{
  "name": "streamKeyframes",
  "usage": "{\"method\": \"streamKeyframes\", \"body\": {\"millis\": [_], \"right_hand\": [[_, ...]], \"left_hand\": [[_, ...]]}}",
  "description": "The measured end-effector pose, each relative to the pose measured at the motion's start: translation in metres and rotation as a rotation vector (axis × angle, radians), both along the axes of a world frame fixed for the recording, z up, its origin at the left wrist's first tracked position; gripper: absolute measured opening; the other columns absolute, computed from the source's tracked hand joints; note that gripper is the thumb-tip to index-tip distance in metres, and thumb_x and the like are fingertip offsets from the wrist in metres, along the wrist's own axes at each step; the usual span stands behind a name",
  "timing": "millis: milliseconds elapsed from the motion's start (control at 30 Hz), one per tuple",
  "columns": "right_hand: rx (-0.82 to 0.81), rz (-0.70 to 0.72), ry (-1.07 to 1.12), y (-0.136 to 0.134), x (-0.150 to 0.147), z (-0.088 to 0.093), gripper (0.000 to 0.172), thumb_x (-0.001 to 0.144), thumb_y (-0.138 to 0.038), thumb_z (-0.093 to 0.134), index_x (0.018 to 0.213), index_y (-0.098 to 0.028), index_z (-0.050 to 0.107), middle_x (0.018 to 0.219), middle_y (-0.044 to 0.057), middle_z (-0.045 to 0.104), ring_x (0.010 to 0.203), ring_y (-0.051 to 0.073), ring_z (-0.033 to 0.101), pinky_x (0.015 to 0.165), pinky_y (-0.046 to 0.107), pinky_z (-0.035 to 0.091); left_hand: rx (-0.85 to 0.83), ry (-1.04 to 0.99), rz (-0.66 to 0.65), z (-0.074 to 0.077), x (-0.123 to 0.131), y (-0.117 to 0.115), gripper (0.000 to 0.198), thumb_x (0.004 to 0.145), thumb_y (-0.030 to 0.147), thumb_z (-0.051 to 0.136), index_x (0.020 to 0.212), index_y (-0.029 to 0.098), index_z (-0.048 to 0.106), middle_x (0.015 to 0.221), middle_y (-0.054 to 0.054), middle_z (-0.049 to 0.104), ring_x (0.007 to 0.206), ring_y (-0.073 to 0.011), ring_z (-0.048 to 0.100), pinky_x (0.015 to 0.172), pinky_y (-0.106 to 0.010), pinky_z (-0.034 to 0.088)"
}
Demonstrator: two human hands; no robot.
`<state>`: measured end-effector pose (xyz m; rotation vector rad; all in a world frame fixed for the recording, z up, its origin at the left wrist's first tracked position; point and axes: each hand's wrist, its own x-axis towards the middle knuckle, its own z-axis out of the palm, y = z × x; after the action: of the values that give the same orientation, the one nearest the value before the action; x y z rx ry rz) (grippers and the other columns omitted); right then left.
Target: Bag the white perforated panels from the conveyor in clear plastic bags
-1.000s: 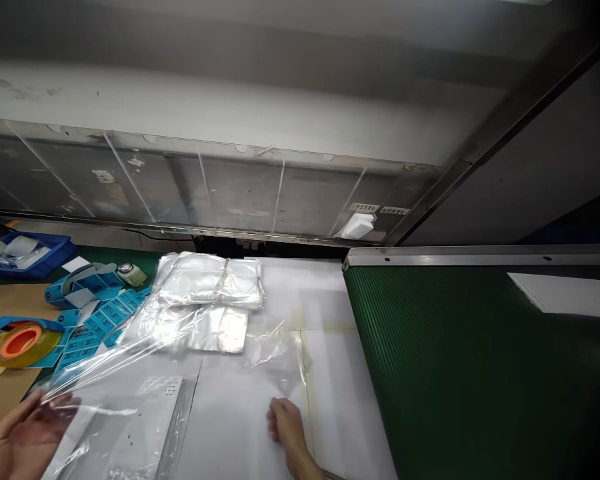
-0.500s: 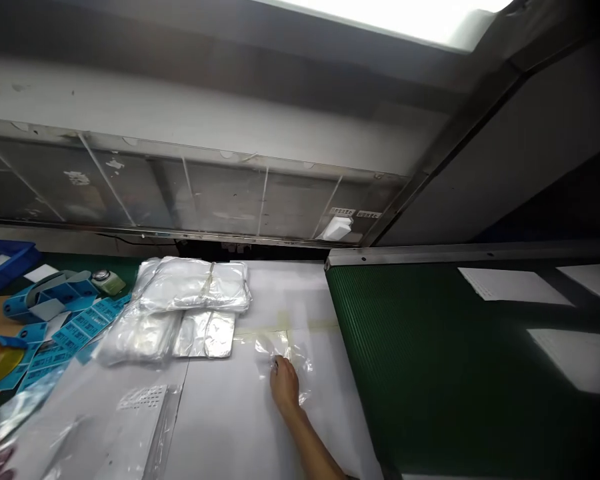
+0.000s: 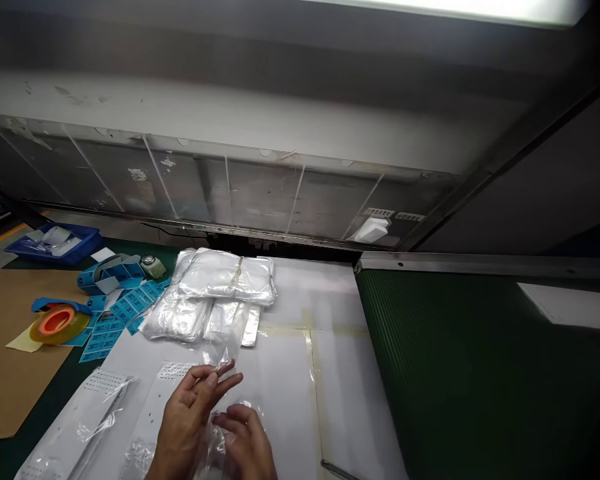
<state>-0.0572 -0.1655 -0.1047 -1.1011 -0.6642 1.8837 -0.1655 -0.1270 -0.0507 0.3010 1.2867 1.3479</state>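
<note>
A clear plastic bag [image 3: 223,348] stands up between my two hands at the lower middle. My left hand [image 3: 184,415] pinches its film between thumb and index finger, the other fingers stretched out. My right hand [image 3: 250,443] has curled fingers on the crumpled lower part of the same bag; its thumb is partly hidden. Under and left of my left hand lie white printed sheets in clear sleeves [image 3: 83,417]. Just beyond the hands, bundles of clear plastic bags [image 3: 225,277] are stacked, the top one tied with a band.
Left are blue label strips [image 3: 137,300], a tape roll [image 3: 57,323], a small jar [image 3: 153,265], brown cardboard [image 3: 20,393] and a blue bin [image 3: 83,233]. A green conveyor belt [image 3: 455,373] runs at right, carrying a white sheet [image 3: 570,307]. A thin metal rod [image 3: 337,470] lies near the front.
The view has swung left. My right hand has come back from the middle of the white surface with the plastic bag, and my left hand has moved in to meet it.
</note>
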Motion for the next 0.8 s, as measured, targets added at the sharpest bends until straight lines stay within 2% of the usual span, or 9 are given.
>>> {"method": "streamKeyframes", "body": {"millis": [100, 167, 267, 367, 433, 500, 567, 700, 800], "right_hand": [[-0.076, -0.075, 0.238, 0.004, -0.001, 0.006, 0.033, 0.065, -0.047, 0.065, 0.083, -0.02, 0.059, 0.097, 0.008, 0.067, 0.08, 0.024, 0.064, 0.07, 0.035, 0.049], [-0.021, -0.096, 0.215, 0.001, -0.008, 0.005, 0.026, 0.066, -0.04, 0.067, 0.081, -0.021, 0.057, 0.092, 0.005, 0.065, 0.077, 0.02, 0.064, 0.069, 0.032, 0.048], [0.234, -0.093, -0.088, -0.008, -0.017, 0.004, 0.016, 0.067, -0.027, 0.066, 0.077, -0.023, 0.054, 0.085, 0.003, 0.06, 0.077, 0.017, 0.06, 0.069, 0.029, 0.048], [0.425, -0.014, -0.411, -0.004, -0.006, 0.014, 0.012, 0.067, -0.022, 0.063, 0.077, -0.022, 0.056, 0.087, 0.003, 0.056, 0.079, 0.017, 0.058, 0.062, 0.024, 0.049], [0.478, 0.011, -0.595, 0.011, 0.013, 0.029, 0.008, 0.073, -0.025, 0.059, 0.08, -0.023, 0.056, 0.083, 0.002, 0.056, 0.07, 0.015, 0.057, 0.055, 0.022, 0.046], [0.571, 0.016, -0.801, 0.03, 0.032, 0.045, 0.009, 0.078, -0.03, 0.058, 0.083, -0.023, 0.056, 0.077, 0.001, 0.056, 0.062, 0.014, 0.052, 0.056, 0.024, 0.043], [0.662, 0.084, -0.931, 0.047, 0.045, 0.057, 0.014, 0.079, -0.036, 0.061, 0.081, -0.023, 0.057, 0.074, 0.0, 0.057, 0.062, 0.014, 0.049, 0.059, 0.024, 0.04], [0.663, 0.286, -0.874, 0.064, 0.057, 0.058, 0.02, 0.086, -0.031, 0.052, 0.071, -0.021, 0.058, 0.07, -0.002, 0.059, 0.064, 0.012, 0.052, 0.057, 0.021, 0.036], [0.53, 0.241, -0.805, 0.067, 0.072, 0.05, 0.023, 0.089, -0.03, 0.046, 0.075, -0.021, 0.062, 0.069, -0.003, 0.061, 0.064, 0.011, 0.053, 0.059, 0.02, 0.037]], "left_hand": [[-0.037, 0.149, -0.004, 0.001, 0.006, -0.008, 0.033, 0.067, 0.045, 0.072, 0.084, 0.023, 0.053, 0.1, -0.006, 0.07, 0.092, -0.026, 0.066, 0.073, -0.031, 0.053], [-0.067, 0.218, 0.028, -0.001, 0.01, -0.009, 0.034, 0.067, 0.046, 0.071, 0.087, 0.023, 0.055, 0.082, -0.004, 0.071, 0.07, -0.0213, 0.067, 0.054, -0.026, 0.051], [-0.069, 0.232, 0.15, -0.007, 0.012, -0.005, 0.032, 0.072, 0.046, 0.067, 0.088, 0.021, 0.057, 0.047, 0.005, 0.053, 0.039, -0.0099, 0.044, 0.035, -0.019, 0.033], [-0.042, 0.195, 0.175, -0.012, 0.006, 0.001, 0.028, 0.076, 0.046, 0.063, 0.085, 0.019, 0.058, 0.037, 0.01, 0.033, 0.037, -0.0068, 0.024, 0.035, -0.017, 0.022], [-0.032, 0.204, 0.093, -0.011, 0.002, 0.001, 0.028, 0.077, 0.045, 0.062, 0.084, 0.018, 0.059, 0.038, 0.011, 0.029, 0.039, -0.0064, 0.019, 0.037, -0.018, 0.018], [-0.036, 0.234, -0.023, -0.008, 0.002, -0.001, 0.029, 0.076, 0.045, 0.064, 0.084, 0.018, 0.06, 0.041, 0.01, 0.035, 0.041, -0.0058, 0.016, 0.038, -0.02, 0.014], [-0.044, 0.23, -0.144, -0.004, 0.007, -0.003, 0.03, 0.074, 0.045, 0.066, 0.083, 0.017, 0.06, 0.044, 0.008, 0.04, 0.042, -0.0051, 0.014, 0.039, -0.02, 0.009], [-0.069, 0.153, -0.315, -0.002, 0.015, -0.002, 0.03, 0.072, 0.046, 0.068, 0.078, 0.017, 0.059, 0.039, 0.011, 0.03, 0.038, -0.0044, 0.013, 0.038, -0.02, 0.007], [-0.085, 0.119, -0.322, -0.006, 0.012, -0.001, 0.029, 0.074, 0.045, 0.066, 0.075, 0.018, 0.055, 0.037, 0.011, 0.035, 0.033, -0.0034, 0.014, 0.036, -0.02, 0.007]]}}
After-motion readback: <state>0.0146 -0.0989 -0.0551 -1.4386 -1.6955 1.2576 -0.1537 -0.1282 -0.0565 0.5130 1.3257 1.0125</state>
